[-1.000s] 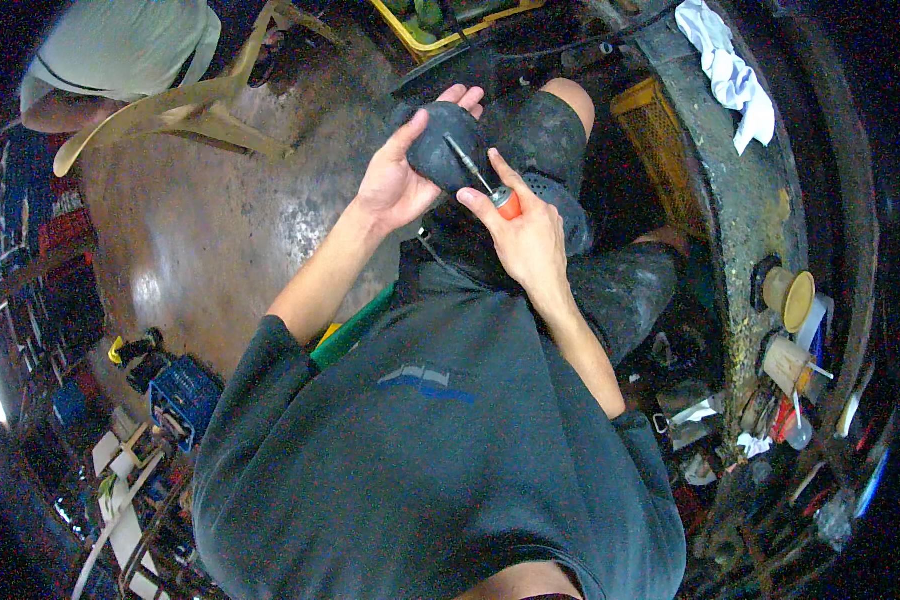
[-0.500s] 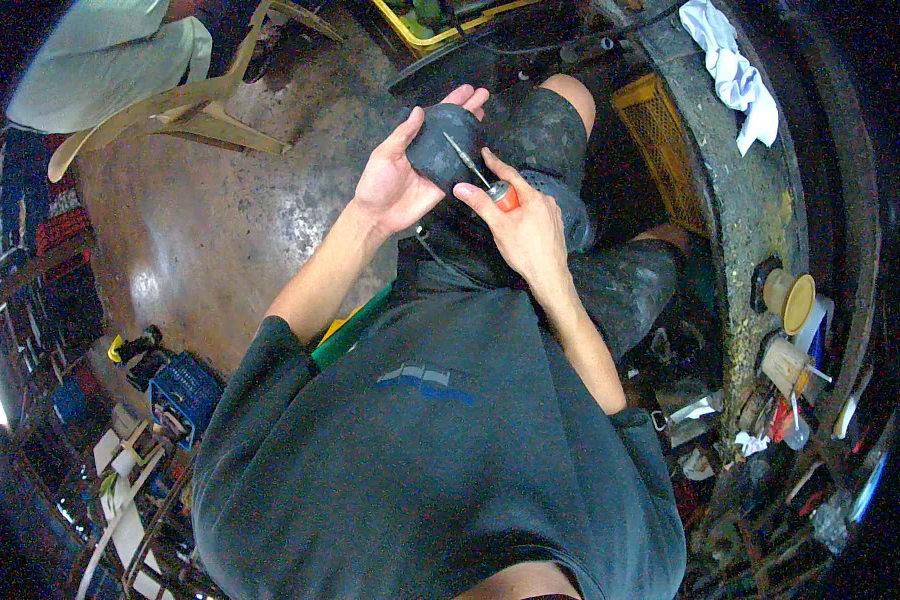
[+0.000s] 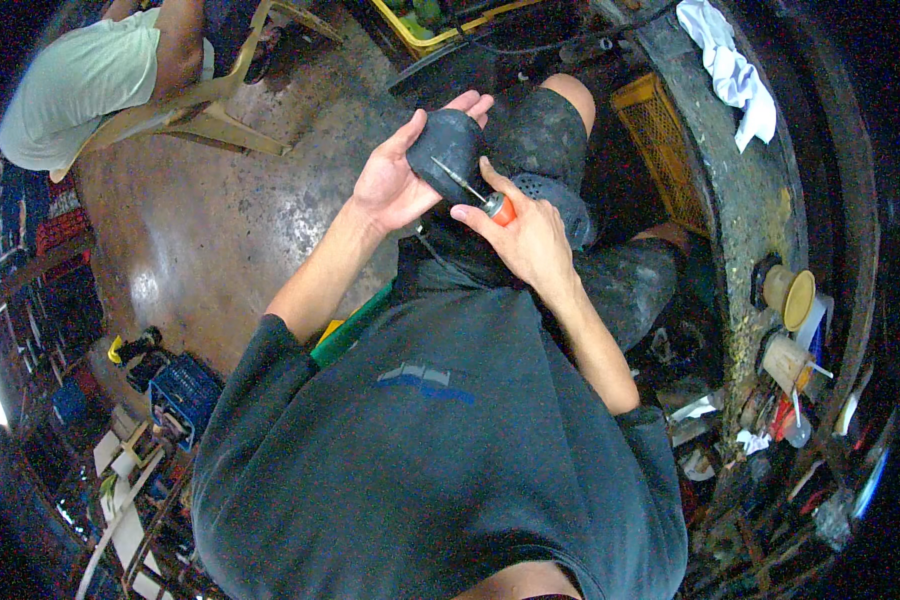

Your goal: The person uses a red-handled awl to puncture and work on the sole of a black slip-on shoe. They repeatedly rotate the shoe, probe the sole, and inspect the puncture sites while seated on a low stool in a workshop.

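My left hand (image 3: 388, 178) is closed along the side of a dark, rounded rubbery piece (image 3: 448, 145), with the fingertips showing past its far edge. The piece resembles a shoe's heel or toe; its exact kind I cannot make out. In my right hand (image 3: 532, 235) is an awl (image 3: 498, 208) with an orange-red handle and a thin metal shaft. The shaft points up and left across the piece; whether the tip touches it, I cannot tell. Beyond my right hand, over my lap, lies a dark clog-like thing with small round holes (image 3: 560, 205), partly hidden by the hand.
A person sits on a beige plastic chair (image 3: 205, 112) at the far left. To the right runs a worn bench (image 3: 745, 225) bearing a white cloth (image 3: 727, 70) and a spool (image 3: 790, 298). A yellow crate (image 3: 660, 150) stands beneath; a blue basket (image 3: 185, 390) sits at left.
The rounded piece has tilted slightly in my left hand. The awl has shifted a little down and left across it. The seated person has leaned and an arm now shows.
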Motion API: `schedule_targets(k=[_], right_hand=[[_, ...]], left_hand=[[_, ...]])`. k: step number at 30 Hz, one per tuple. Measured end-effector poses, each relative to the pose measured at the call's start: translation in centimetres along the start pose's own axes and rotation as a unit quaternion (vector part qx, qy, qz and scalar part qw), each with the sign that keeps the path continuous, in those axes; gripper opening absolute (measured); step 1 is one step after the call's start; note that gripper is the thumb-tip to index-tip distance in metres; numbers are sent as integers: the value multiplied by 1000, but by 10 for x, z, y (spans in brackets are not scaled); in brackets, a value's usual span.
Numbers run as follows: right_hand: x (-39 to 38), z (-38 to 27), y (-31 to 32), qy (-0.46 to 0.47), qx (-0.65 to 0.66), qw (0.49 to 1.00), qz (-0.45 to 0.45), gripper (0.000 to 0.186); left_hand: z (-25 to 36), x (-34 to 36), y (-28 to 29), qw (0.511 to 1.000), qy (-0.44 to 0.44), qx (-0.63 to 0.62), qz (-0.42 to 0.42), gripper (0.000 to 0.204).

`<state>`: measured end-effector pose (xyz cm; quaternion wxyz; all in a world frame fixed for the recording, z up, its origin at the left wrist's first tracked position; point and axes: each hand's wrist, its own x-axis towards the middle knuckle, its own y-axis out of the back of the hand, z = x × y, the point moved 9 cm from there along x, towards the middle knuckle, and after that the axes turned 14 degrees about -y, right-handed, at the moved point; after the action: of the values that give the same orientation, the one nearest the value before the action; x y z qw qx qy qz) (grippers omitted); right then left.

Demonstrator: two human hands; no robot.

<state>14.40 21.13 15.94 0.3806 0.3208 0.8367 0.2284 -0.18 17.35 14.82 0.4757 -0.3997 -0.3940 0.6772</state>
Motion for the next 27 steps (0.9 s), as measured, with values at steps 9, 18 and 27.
schedule_targets(k=[9,18,27], right_hand=[[-5,5,-3,16,-30,999,-4,92],[-6,14,0,-7,7,1000,-20,86],[-9,18,1,-25,-16,1000,-6,84]], left_hand=[[-3,-2,0,1000,16,14,-13,72],[-2,-2,-4,999,6,34,-18,73],[-2,-1,-7,999,-3,36,-12,71]])
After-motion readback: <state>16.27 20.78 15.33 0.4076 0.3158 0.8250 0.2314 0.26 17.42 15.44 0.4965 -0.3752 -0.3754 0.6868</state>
